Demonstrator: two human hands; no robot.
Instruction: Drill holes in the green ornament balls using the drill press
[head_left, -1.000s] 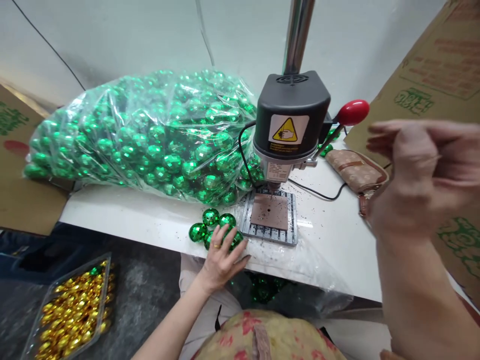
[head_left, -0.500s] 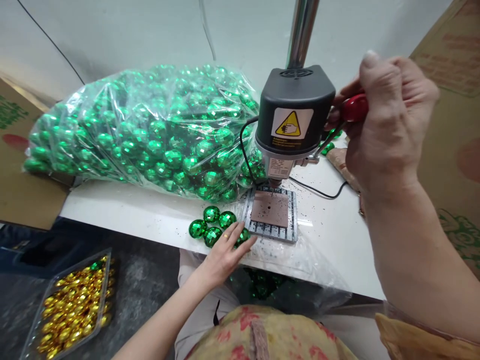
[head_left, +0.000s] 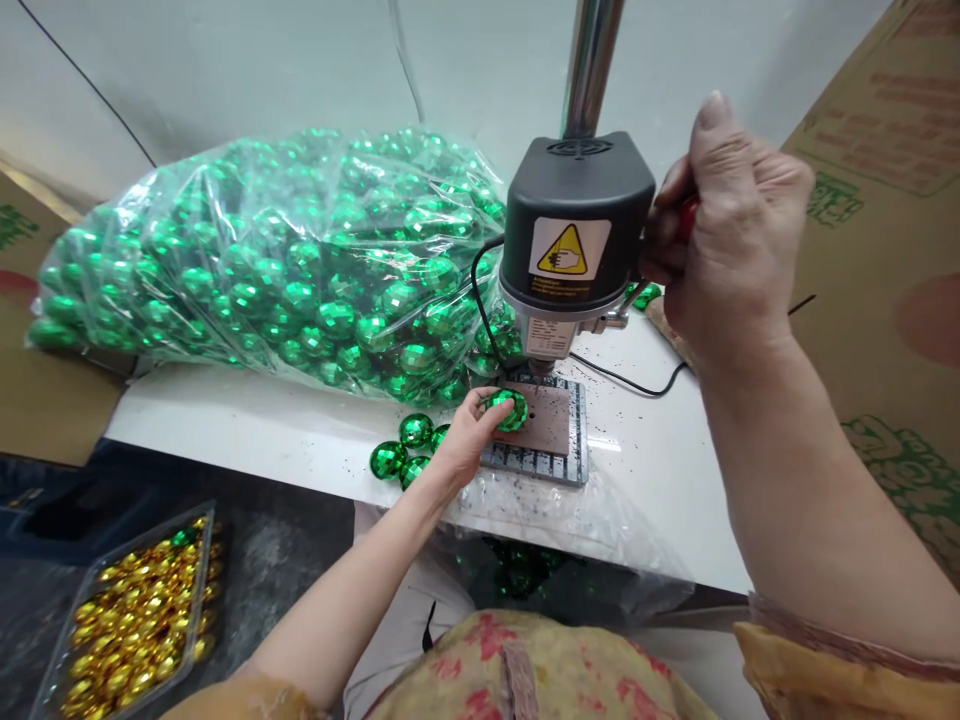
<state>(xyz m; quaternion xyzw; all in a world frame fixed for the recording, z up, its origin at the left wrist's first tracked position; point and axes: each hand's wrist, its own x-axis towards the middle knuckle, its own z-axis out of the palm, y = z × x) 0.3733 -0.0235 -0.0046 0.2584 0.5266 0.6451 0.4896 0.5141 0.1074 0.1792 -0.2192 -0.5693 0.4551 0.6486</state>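
Between the fingertips of my left hand [head_left: 472,432] is a shiny green faceted ball [head_left: 510,411], over the left part of a brown square pad [head_left: 551,425] on a slotted metal base plate [head_left: 576,465]. Above it stands a small drill press [head_left: 581,215] with a black housing and a hand-warning label. My right hand [head_left: 739,215] is closed round the red knob [head_left: 686,218] of the press's lever, mostly hidden by the fingers. Several loose green balls [head_left: 388,460] lie on the white table left of the plate, partly behind my left hand.
A big clear bag of green balls [head_left: 285,270] fills the table's back left. Cardboard boxes stand at left [head_left: 52,400] and right [head_left: 885,250]. On the floor sits a clear bin of gold balls [head_left: 135,620]. A black cord [head_left: 630,385] and dark shavings lie around the press.
My left hand has picked up one green ball from the loose group and brought it right and up over the pad. My right hand stays on the lever knob.
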